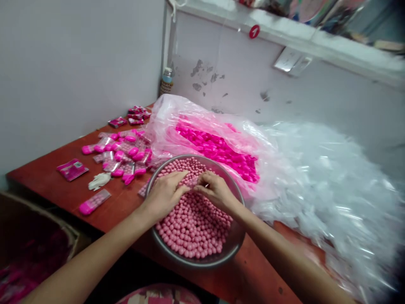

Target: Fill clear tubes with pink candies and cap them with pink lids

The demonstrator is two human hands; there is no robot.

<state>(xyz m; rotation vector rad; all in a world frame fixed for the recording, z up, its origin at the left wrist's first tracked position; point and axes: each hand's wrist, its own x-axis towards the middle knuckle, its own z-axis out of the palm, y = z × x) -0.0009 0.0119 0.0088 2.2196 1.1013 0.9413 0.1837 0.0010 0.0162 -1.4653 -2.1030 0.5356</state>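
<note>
A grey metal bowl (240, 236) of small pink balls (196, 230) stands at the table's front edge. Over the balls, my left hand (166, 192) bends its fingers and thumb toward the right one. My right hand (217, 192) faces it, thumb and fingertips brought together in a pinch. Both sets of fingertips nearly meet above the balls; whatever lies between them is too blurred to name. Left of the bowl lies a pile of clear packs with bright pink ends (126, 152), filled with pink balls. One such pack (94, 202) lies apart, nearer the front edge.
Behind the bowl, an open plastic bag (164, 114) holds bright pink pieces (218, 147). Clear plastic pieces (332, 181) heap up on the right. A pink packet (72, 169) and a crumpled white item (99, 181) lie left. Below stands a cardboard box (71, 236).
</note>
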